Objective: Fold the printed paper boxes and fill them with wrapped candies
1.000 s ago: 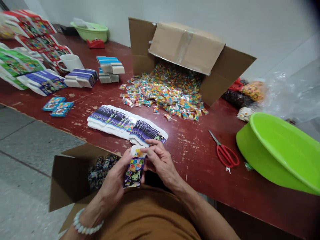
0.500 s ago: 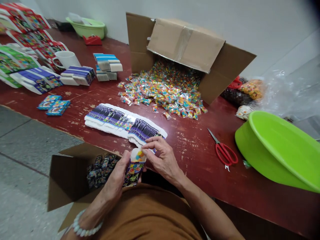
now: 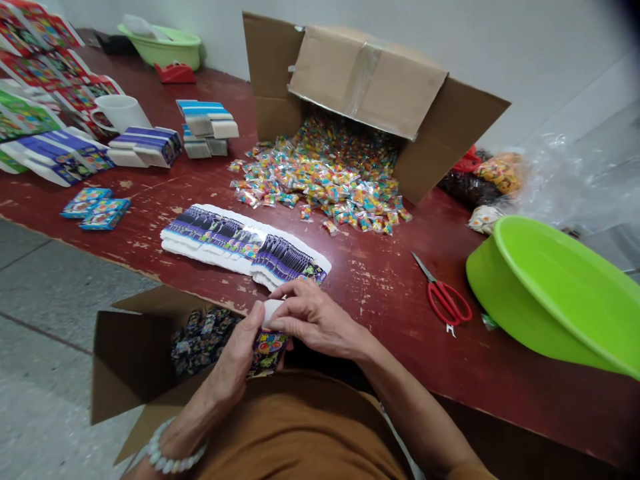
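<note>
Left hand [image 3: 239,350]: grasping a small purple carton [image 3: 266,353], thumb along its left side, fingers mostly hidden behind. Carton held upright with a slight tilt, in front of the body at the table's near edge. Right hand [image 3: 320,321]: thumb and forefinger in contact with the white flap [image 3: 271,310] at the carton's top; cannot tell whether the flap is pinched or only pressed. Contents of carton hidden by flap and fingers. Bead bracelet [image 3: 173,455] on left wrist.

Table [image 3: 385,320]: dark red, paint worn in patches. Just beyond the hands, a row of flattened purple cartons [image 3: 215,233], overlapping; right fingers overlap its right end in view, contact uncertain. Farther off, a cardboard box [image 3: 370,83] with its opening toward the near side; a heap of wrapped candies [image 3: 325,187] lies inside and spreads out onto the table.

Right side: scissors [image 3: 443,293] with red handles, near a bright green basin [image 3: 493,287], which sits tilted. Left side: two small blue boxes [image 3: 95,208], touching; beyond them a white mug [image 3: 123,113] and a purple carton stack [image 3: 147,145].

Below the table's near edge, left: an open box [image 3: 127,367] containing dark small packs [image 3: 203,341].
</note>
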A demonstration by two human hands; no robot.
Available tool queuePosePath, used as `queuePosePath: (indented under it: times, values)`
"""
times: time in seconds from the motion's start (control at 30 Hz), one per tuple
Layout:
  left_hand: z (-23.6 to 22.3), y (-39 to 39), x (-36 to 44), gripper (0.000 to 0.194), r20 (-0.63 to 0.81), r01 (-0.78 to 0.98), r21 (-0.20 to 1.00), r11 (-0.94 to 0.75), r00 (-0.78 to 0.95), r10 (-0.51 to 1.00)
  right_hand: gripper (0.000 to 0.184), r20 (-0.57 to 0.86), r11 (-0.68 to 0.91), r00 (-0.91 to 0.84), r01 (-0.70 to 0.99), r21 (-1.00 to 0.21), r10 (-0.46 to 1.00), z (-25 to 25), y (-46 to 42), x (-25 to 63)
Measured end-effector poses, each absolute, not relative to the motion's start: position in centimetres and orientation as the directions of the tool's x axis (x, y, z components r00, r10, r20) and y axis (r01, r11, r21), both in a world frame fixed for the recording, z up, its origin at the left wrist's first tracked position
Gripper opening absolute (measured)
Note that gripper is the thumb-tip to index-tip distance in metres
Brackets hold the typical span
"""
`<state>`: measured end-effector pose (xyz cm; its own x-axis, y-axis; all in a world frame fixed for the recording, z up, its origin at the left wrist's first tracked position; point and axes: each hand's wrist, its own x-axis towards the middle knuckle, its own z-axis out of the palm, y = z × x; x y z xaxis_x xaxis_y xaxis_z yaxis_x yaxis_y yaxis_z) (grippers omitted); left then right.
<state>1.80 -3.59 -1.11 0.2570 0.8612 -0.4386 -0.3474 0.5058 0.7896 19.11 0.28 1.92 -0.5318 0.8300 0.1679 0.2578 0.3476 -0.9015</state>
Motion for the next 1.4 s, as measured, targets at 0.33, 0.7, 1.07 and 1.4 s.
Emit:
queuePosePath:
  times: [0.33,0.7,1.07,1.4]
  values:
    - [-0.1,-3.0,2.1,0.062,-0.42,-0.302,0.835,0.461,0.194,0.887,0.035,-0.151,-0.254,-0.436,-0.189,-0.948,0.887,-1.6,-0.6,17.8]
    - [1.0,-2.7,2.1,0.072,-0.504,-0.462,0.638,0.616,0.354,0.788,0.019,-0.022,-0.118,-0.429,-0.199,-0.973,0.903,0.2,-0.8,17.8]
    - [0.6,-2.6,2.3,0.026,-0.594,-0.554,0.563,0.613,0.245,0.766,0.018,0.2,0.247,-0.455,0.047,-0.968,0.868,0.5,-0.9,18.2]
    - [1.2,-2.3,2.6,0.04,-0.621,-0.712,0.475,0.518,0.146,0.77,0.091,0.303,0.666,-0.607,0.556,-0.498,0.734,0.0,-2.3,16.4]
